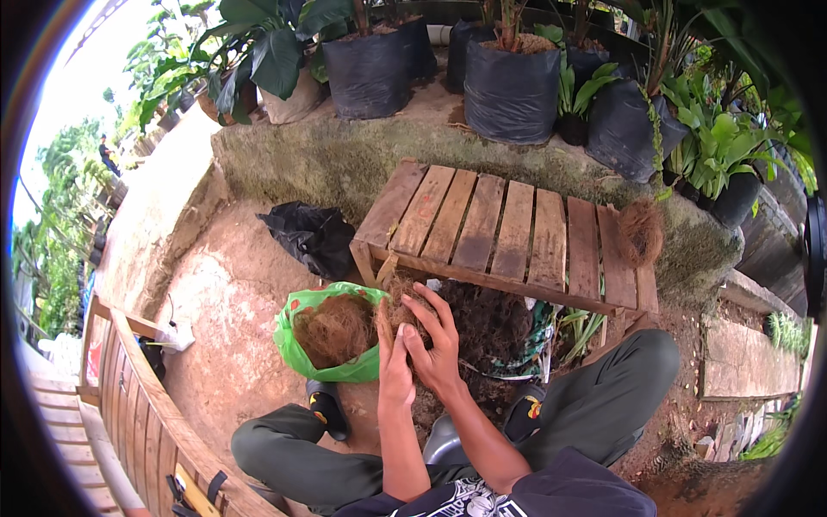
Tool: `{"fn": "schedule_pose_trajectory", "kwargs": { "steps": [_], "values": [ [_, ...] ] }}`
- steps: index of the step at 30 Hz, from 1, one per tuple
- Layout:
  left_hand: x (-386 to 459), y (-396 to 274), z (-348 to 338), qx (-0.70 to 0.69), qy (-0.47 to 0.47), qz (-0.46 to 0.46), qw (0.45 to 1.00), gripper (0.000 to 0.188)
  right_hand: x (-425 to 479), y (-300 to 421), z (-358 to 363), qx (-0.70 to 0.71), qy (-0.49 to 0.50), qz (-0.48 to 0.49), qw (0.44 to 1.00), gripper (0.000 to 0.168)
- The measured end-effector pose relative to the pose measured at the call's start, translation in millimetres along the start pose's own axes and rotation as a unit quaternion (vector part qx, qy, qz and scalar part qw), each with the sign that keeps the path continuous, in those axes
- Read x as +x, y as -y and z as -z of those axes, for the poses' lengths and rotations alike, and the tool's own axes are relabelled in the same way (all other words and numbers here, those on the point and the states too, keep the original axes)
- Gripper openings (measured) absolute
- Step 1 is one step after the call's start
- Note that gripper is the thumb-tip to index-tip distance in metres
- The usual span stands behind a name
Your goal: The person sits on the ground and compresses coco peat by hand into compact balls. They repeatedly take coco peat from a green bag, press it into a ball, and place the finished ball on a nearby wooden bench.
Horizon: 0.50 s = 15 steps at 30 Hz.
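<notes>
My left hand (394, 371) and my right hand (434, 342) come together around a clump of brown coconut fibre (406, 310), the fingers of both pressed on it. Just left of them a green plastic bag (284, 336) stands with its mouth spread, and more brown fibre (336, 329) fills it. Dark soil or root matter (491, 323) lies beyond my right hand on a printed sheet, partly under the bench. At the right end of the slatted wooden bench (504, 226) rests a rounded bundle of fibre (641, 232).
A crumpled black plastic bag (310, 236) lies left of the bench. Potted plants in black grow bags (512, 94) line the stone ledge (310, 155) behind. A wooden railing (145, 400) runs at the lower left. Far off at the upper left stands a person (107, 155).
</notes>
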<state>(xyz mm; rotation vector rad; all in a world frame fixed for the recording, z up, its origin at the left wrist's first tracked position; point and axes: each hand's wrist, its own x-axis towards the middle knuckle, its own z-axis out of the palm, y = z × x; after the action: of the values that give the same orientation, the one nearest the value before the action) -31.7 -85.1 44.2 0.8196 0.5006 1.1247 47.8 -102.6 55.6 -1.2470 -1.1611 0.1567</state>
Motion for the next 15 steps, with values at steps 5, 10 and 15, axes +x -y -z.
{"fn": "schedule_pose_trajectory", "kwargs": {
  "steps": [5, 10, 15],
  "values": [
    [-6, -20, 0, -0.082, 0.137, -0.008, 0.987, 0.070, 3, -17, 5, 0.116, -0.080, -0.070, 0.988, 0.029],
    [1, -10, -8, 0.154, 0.010, -0.087, 0.984, 0.070, 3, -27, 11, 0.240, -0.091, -0.134, 0.957, 0.025],
    [3, 10, 0, 0.049, -0.104, -0.028, 0.993, 0.056, -2, -17, 4, 0.170, 0.010, -0.084, 0.982, 0.025]
  ]
}}
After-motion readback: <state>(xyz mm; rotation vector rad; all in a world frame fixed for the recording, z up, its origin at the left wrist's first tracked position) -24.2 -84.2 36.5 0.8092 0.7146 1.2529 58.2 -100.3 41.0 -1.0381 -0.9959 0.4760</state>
